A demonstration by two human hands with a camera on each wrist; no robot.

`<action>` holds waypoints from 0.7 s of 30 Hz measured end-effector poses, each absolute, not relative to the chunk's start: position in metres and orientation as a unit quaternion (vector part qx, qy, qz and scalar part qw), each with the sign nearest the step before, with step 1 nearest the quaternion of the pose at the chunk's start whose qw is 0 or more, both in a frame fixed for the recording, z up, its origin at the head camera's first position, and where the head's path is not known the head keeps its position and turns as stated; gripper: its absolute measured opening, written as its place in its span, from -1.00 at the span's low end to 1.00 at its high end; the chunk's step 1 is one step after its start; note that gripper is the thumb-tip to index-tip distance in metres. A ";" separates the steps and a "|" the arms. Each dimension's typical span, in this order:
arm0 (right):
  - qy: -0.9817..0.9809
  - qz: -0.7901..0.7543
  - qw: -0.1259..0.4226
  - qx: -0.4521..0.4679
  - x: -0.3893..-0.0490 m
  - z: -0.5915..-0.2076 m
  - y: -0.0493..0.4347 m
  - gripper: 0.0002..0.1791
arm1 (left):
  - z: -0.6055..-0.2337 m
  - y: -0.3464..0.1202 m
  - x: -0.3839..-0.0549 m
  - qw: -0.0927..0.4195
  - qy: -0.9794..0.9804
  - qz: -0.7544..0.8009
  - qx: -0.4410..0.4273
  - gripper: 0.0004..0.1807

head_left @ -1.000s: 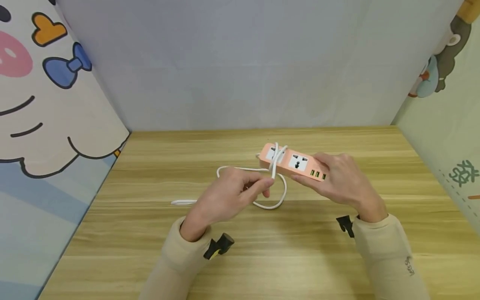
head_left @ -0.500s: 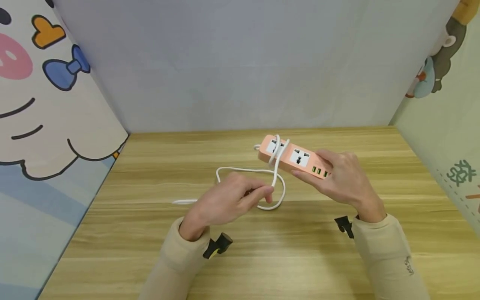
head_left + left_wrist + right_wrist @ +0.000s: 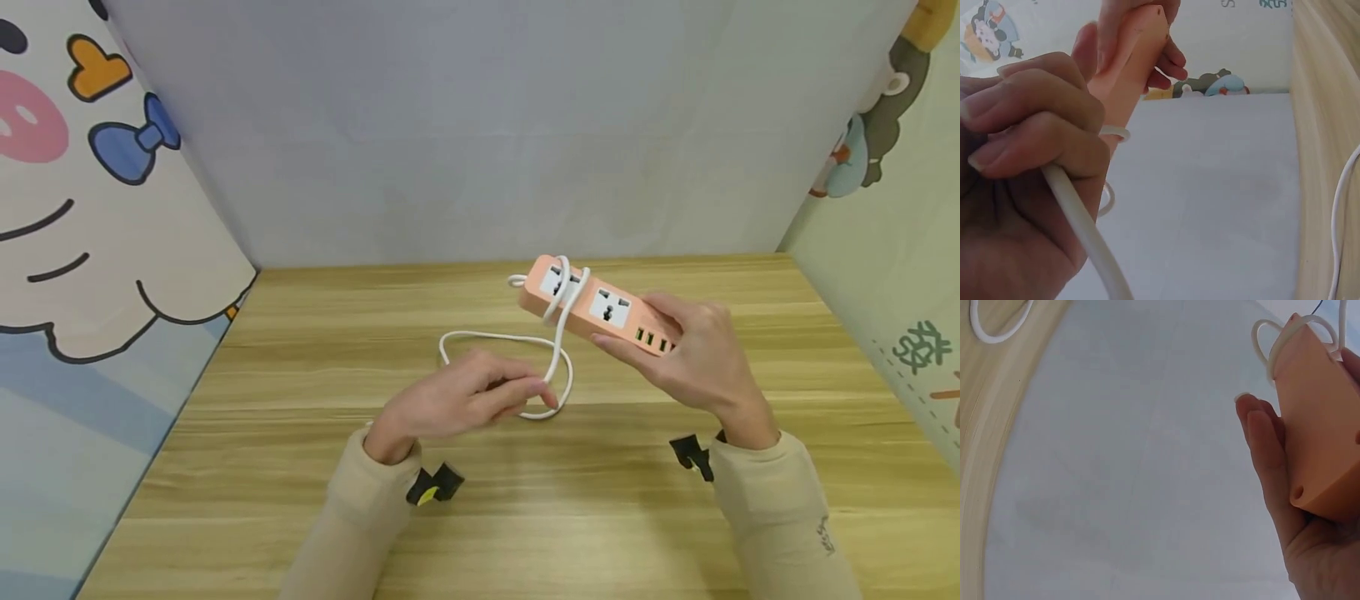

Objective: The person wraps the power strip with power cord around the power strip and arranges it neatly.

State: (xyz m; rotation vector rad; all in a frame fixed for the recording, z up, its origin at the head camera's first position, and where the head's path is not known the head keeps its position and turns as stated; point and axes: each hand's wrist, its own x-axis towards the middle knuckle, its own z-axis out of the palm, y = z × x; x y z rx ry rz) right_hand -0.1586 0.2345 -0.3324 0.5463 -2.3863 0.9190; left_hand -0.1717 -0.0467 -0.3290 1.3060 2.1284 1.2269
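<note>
A pink power strip [image 3: 585,304] with white sockets and green USB ports is held up at a tilt over the table. My right hand [image 3: 693,354] grips its near right end, thumb on one side and fingers on the other. White cord [image 3: 558,350] is wound round the strip's far left end and runs down to my left hand [image 3: 468,396]. In the left wrist view, curled fingers [image 3: 1054,140] hold the cord [image 3: 1085,234]. The strip's underside [image 3: 1316,419] faces the right wrist camera, with cord loops at its far end.
A loose loop of cord [image 3: 495,336] lies on the wooden table [image 3: 315,350] behind and beside my left hand. A pale wall [image 3: 517,133] stands at the table's back edge, and cartoon-printed panels [image 3: 142,250] rise at the sides.
The right hand has raised the power strip slightly, up and to the right. My left hand has moved a little lower, drawing the cord down from the strip.
</note>
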 end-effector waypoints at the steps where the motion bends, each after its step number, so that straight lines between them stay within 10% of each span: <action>1: -0.880 0.340 0.262 0.203 -0.158 -0.332 0.234 -0.68 | -0.331 -0.048 -0.174 0.197 0.741 0.445 0.462 -0.67; 21: -0.843 0.392 0.273 0.248 -0.147 -0.326 0.226 -0.51 | -0.361 -0.064 -0.205 0.337 0.682 0.487 0.429 -0.62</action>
